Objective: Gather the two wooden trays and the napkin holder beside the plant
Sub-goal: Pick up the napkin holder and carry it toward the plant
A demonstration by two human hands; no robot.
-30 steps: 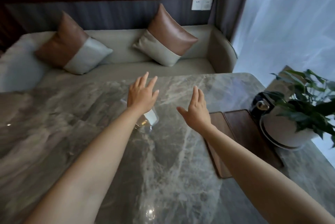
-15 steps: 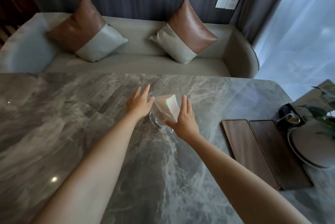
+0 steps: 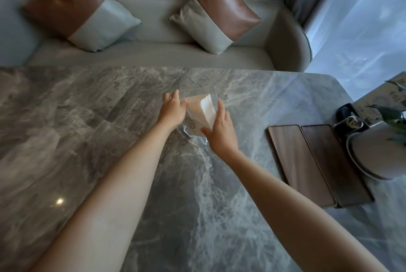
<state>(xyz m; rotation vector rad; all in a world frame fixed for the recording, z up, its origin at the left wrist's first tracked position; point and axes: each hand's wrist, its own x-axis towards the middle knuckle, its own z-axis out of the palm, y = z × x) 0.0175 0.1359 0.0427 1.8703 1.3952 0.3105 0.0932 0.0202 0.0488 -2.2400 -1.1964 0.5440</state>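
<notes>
A clear napkin holder (image 3: 196, 117) with a stack of white napkins stands on the grey marble table (image 3: 109, 139), near its middle. My left hand (image 3: 172, 110) presses against its left side and my right hand (image 3: 220, 132) against its right side, so both hands clasp it. Two dark wooden trays lie side by side at the right: the left tray (image 3: 299, 166) and the right tray (image 3: 334, 164). They rest next to the potted plant (image 3: 382, 155), whose white pot sits at the right edge.
A black cup-like object (image 3: 349, 117) stands behind the trays, beside the pot. A grey sofa (image 3: 153, 56) with two brown-and-grey cushions runs along the table's far edge. A curtained window is at the right.
Both hands reached forward and closed in on the napkin holder's sides. The view has tilted down and shifted left, bringing the trays further into sight.
</notes>
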